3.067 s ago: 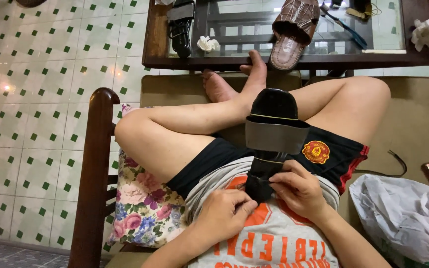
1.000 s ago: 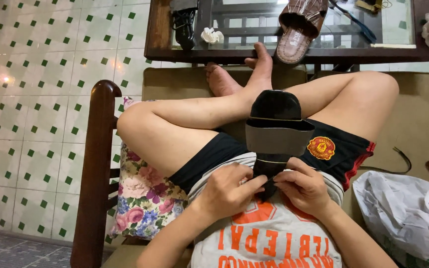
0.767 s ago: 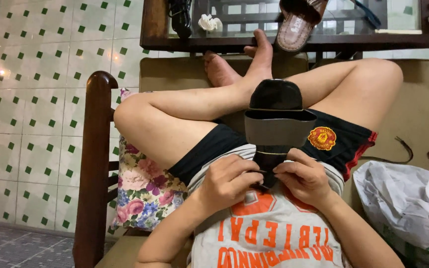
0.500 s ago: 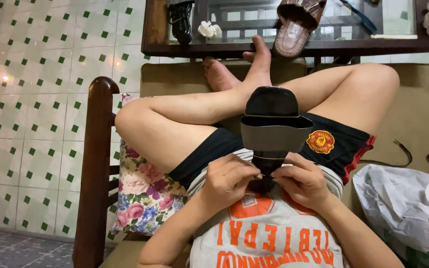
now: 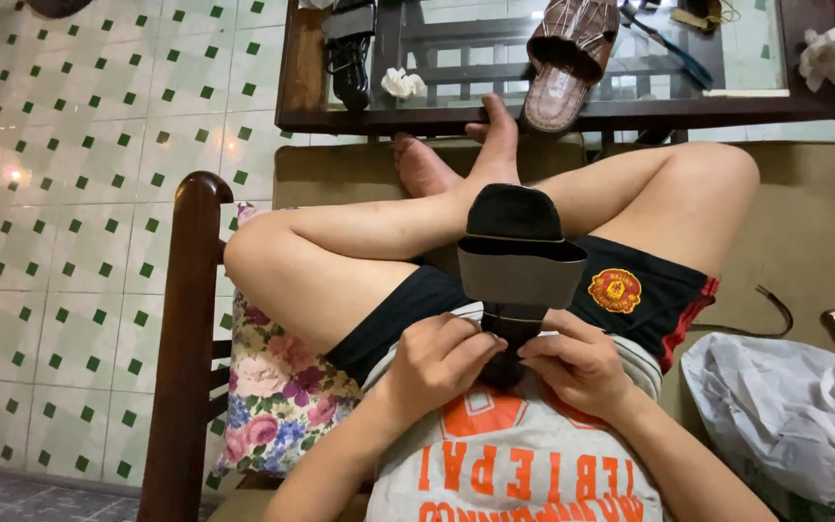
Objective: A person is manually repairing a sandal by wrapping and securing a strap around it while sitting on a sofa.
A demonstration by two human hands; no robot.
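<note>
The left hand (image 5: 437, 353) is curled with its fingertips pinching the heel end of a black sandal (image 5: 517, 261), and the right hand (image 5: 577, 362) mirrors it from the other side, its fingers closed on the same narrow end, so both hands meet just over the person's belly. What exactly sits between the fingertips is hidden by the knuckles; it may be a strap end or a small fitting. The sandal runs away from the hands up over the lap, its wide grey strap (image 5: 521, 274) arching just beyond the knuckles and its rounded toe resting against the crossed legs. Past the toe, well beyond both hands, stands a glass-topped worktop (image 5: 572, 114) carrying a brown woven sandal (image 5: 567, 58), a black object (image 5: 350, 48) and crumpled white paper (image 5: 401, 84). To the right of the right hand, near the forearm, lies a white plastic bag (image 5: 790, 420) on the bench seat; to the left of the left hand are a floral cushion (image 5: 277, 401) and a dark wooden armrest (image 5: 186, 329). Judging from the grip, the sandal is propped only by the lap and two fingertip pinches at one end, so a hard pull could make it pivot or slide off the thigh. Working that close to the body with little view of the fingertips, a finger could also slip off the small part.
</note>
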